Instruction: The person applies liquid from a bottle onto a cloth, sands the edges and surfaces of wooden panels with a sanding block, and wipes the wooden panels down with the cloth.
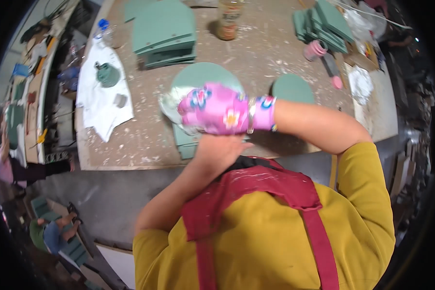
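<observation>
My right hand [215, 108], in a pink flowered glove, is closed over a whitish crumpled cloth-like bundle [170, 107], slightly blurred. It lies on a green round-topped panel [205, 72] near the table's front edge. A bracelet circles the glove's cuff. Below the glove, my bare left hand [221, 149] reaches over the panel's near end. Its thumb points right, while its other fingers are hidden under my right hand and wrist. To the right lies another green rounded piece [293, 88], partly covered by my right forearm.
Stacked green panels [163, 26] stand at the back left, with more green pieces [324, 24] at the back right. A jar [229, 19] is between them. On the left, a green container [107, 75] sits on white cloth [96, 104]. A pink container [315, 50] stands right. People are beyond the table's left side.
</observation>
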Action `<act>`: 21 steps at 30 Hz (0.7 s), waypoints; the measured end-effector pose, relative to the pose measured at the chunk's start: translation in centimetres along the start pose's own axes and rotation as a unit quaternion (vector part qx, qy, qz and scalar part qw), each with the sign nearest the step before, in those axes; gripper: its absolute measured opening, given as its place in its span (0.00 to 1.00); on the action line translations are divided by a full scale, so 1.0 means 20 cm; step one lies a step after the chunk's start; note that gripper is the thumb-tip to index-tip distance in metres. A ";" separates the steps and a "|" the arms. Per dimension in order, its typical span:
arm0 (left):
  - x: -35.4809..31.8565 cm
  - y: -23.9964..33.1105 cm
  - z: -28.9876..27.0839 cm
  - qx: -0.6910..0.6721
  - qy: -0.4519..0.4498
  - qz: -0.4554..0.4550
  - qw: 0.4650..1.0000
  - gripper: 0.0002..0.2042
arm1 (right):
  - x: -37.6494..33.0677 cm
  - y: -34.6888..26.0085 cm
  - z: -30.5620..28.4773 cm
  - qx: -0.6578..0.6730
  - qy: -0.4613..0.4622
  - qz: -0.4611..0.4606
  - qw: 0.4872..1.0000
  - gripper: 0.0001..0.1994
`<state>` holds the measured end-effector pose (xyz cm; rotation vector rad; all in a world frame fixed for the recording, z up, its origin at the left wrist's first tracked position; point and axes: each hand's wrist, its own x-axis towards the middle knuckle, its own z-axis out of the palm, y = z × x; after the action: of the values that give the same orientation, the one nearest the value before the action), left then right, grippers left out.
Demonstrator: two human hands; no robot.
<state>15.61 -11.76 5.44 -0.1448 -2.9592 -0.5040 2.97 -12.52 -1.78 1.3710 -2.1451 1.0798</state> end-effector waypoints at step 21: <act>0.00 0.00 -0.05 -0.002 0.007 -0.013 1.000 0.32 | 0.46 -0.26 -0.20 -0.043 -0.323 -0.183 0.928 0.11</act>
<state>15.71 -12.16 6.33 -0.1030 -2.9492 -0.5128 3.08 -16.11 8.87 2.1941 -2.1573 0.4095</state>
